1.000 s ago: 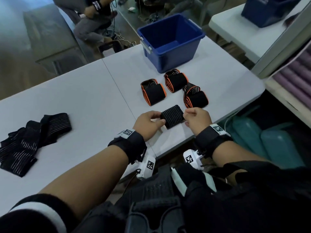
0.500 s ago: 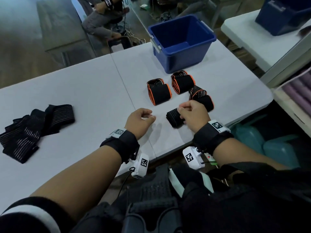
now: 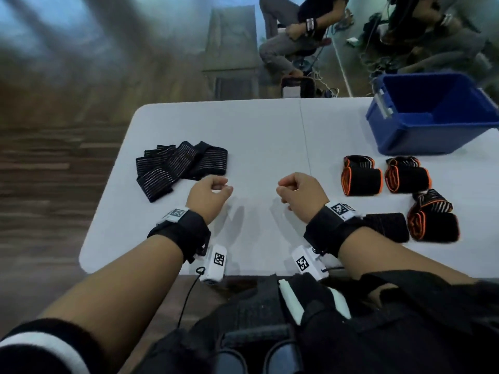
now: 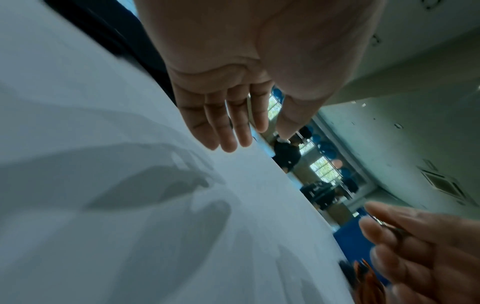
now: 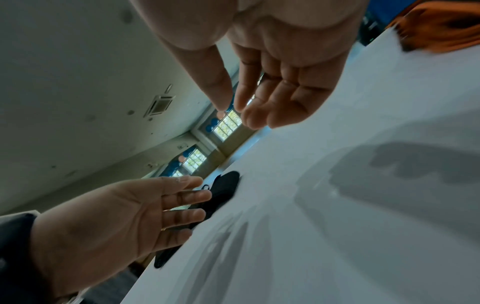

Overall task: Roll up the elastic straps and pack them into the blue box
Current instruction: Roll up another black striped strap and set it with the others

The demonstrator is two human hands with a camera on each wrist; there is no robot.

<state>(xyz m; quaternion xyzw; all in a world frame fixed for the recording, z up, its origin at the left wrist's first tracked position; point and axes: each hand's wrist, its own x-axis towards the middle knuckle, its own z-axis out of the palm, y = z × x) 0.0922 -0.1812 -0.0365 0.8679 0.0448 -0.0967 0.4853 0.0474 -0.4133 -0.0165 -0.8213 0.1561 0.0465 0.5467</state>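
Note:
My left hand (image 3: 222,188) and right hand (image 3: 283,188) hover just above the white table (image 3: 270,136), fingers loosely curled, holding nothing. The wrist views show the left hand (image 4: 249,133) and right hand (image 5: 244,111) empty, with relaxed fingers. A pile of unrolled black straps (image 3: 181,168) lies just left of and beyond my left hand. Three orange-edged rolls (image 3: 361,176) (image 3: 407,176) (image 3: 432,220) and a black roll (image 3: 388,226) lie to the right, the black roll beside my right wrist. The blue box (image 3: 432,114) stands at the far right, its visible inside empty.
The table's left edge and rounded corner are close to the strap pile. A seated person (image 3: 291,36) is beyond the table's far edge, with cables on the floor there. Bare tabletop lies between my hands and the far edge.
My right hand has let go of the black roll, which now lies beside the orange-edged rolls. Both hands have moved left toward the unrolled pile, and my view has turned left.

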